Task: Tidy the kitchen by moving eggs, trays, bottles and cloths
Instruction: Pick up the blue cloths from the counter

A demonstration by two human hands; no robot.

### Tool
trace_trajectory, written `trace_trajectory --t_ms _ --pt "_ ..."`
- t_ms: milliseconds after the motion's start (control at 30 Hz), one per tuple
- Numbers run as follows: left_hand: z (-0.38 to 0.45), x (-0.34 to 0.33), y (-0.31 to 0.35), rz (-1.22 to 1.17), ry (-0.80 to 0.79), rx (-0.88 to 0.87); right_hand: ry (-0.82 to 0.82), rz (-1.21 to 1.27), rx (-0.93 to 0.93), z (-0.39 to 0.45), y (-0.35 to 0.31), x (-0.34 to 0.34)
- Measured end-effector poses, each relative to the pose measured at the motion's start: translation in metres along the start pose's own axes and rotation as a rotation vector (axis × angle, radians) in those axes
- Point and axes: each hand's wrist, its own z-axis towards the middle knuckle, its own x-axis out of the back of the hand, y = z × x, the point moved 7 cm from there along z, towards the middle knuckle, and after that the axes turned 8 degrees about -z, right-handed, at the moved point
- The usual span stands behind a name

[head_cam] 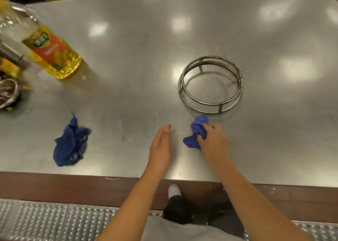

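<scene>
A crumpled blue cloth (196,131) lies on the steel table (128,57) near its front edge, and my right hand (213,140) grips it from the right. My left hand (161,145) rests flat on the table just left of it, fingers straight, holding nothing. A second, darker blue cloth (70,143) lies bunched further left, apart from both hands. A bottle of yellow oil (53,54) with an orange label stands at the far left of the table.
A round metal ring stand (210,84) sits just beyond the gripped cloth. A metal bowl (7,94) and blurred packets crowd the left edge. Below the table edge are my legs and a studded metal floor (54,220).
</scene>
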Motion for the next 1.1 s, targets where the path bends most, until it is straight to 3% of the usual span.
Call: trace_trajectory --t_ms 233,500,700,1100 --pt "0.000 0.054 0.000 -0.007 -0.008 0.019 -0.115 -0.074 0.164 -0.023 -0.101 -0.056" --pt "-0.001 0.051 -0.003 -0.016 0.007 0.056 -0.133 -0.063 0.149 -0.022 -0.101 -0.057" --pt "-0.005 0.021 -0.005 -0.008 0.017 0.060 -0.100 -0.031 0.085 -0.011 -0.052 -0.032" --pt "-0.027 -0.112 -0.026 0.028 -0.086 0.049 0.035 0.074 -0.145 -0.016 0.136 0.064"
